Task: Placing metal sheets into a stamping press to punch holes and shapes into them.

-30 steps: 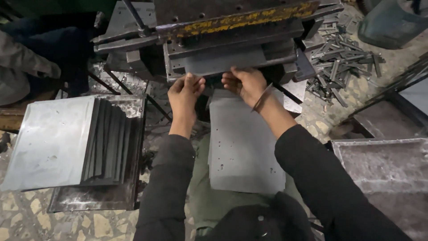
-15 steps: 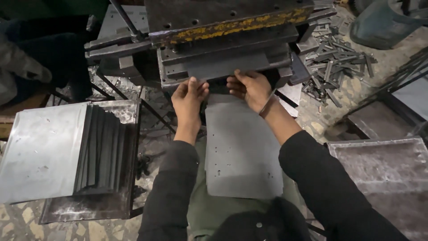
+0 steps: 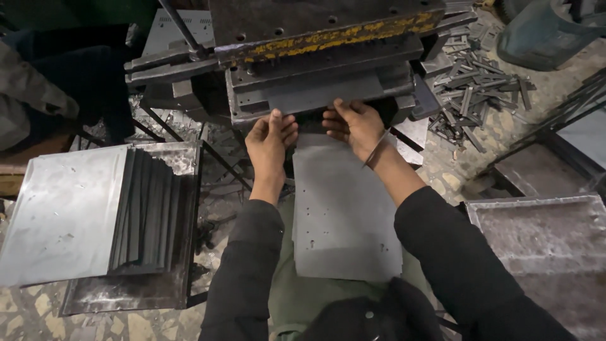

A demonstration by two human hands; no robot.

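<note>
sheet (image 3: 344, 208) now pushed further into press (image 3: 315, 69) | left hand (image 3: 270, 140), right hand (image 3: 353, 123) both gripping its far edge | feed nearly seated

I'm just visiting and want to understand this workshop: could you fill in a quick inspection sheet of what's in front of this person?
Surface: a grey metal sheet lies over the person's lap, its far edge at the press.
Job's things: the sheet; the dark press with chipped yellow paint along its upper block.
Clutter: a pile of small metal offcuts on the floor at right.
Hands: left hand and right hand both grip the sheet's far edge at the press opening.
Cables: nothing seen.
Surroundings: a stack of grey sheets on a tray at left, a metal tray at right, a stone-chip floor.
</note>
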